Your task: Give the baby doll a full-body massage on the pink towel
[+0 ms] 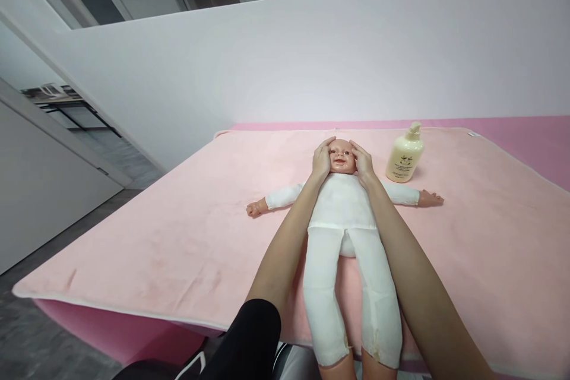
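A baby doll with a white cloth body lies face up on a pink blanket, its arms spread and its legs toward me. My left hand rests against the left side of the doll's head, fingers stretched up along it. On the other side of the head lies my right hand, its fingers likewise extended over the temple. The doll's face shows between both hands. To the right of my right hand stands a pale yellow pump bottle, upright on the blanket and touched by neither hand.
A white wall rises behind the blanket, with windows above it. The blanket's near edge hangs over a pink surface. At the far left are a door and grey floor.
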The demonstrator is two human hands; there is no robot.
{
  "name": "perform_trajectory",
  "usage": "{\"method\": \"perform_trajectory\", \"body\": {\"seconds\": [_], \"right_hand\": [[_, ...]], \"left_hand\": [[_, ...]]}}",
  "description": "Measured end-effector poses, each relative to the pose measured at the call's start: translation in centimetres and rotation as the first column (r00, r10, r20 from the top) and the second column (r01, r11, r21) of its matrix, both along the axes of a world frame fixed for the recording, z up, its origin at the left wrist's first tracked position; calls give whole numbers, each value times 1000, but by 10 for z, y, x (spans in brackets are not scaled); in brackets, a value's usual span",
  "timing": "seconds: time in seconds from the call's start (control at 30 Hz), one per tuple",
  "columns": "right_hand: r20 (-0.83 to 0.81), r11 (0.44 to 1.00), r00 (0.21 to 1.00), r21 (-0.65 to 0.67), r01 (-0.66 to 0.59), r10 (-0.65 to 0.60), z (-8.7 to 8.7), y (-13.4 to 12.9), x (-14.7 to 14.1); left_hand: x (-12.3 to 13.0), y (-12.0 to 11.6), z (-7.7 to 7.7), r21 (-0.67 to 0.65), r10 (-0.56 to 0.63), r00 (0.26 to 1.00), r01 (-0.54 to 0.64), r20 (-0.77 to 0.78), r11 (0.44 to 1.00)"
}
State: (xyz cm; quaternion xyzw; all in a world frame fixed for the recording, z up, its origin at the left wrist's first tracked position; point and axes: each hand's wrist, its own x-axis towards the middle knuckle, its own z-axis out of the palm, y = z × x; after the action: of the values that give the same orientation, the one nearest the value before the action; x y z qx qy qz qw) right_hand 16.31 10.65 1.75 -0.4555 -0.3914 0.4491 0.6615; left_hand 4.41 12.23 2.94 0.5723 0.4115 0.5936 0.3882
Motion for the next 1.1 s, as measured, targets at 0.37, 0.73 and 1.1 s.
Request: {"method": "perform_trajectory", "body": {"seconds": [0.37, 0.73, 1.1], "right_hand": [[43, 995, 997, 81, 54, -58, 0, -3, -6], [84, 996, 996, 88, 27, -34, -8, 2, -1], [82, 996, 995, 73, 48, -54, -8, 7, -2]], "left_hand": [[1, -1, -1, 35, -23, 1000, 23, 2, 999], [0, 2, -5, 54, -48, 999, 48, -4, 997], [1, 1, -2, 17, -4, 1000, 4, -8, 1000]]}}
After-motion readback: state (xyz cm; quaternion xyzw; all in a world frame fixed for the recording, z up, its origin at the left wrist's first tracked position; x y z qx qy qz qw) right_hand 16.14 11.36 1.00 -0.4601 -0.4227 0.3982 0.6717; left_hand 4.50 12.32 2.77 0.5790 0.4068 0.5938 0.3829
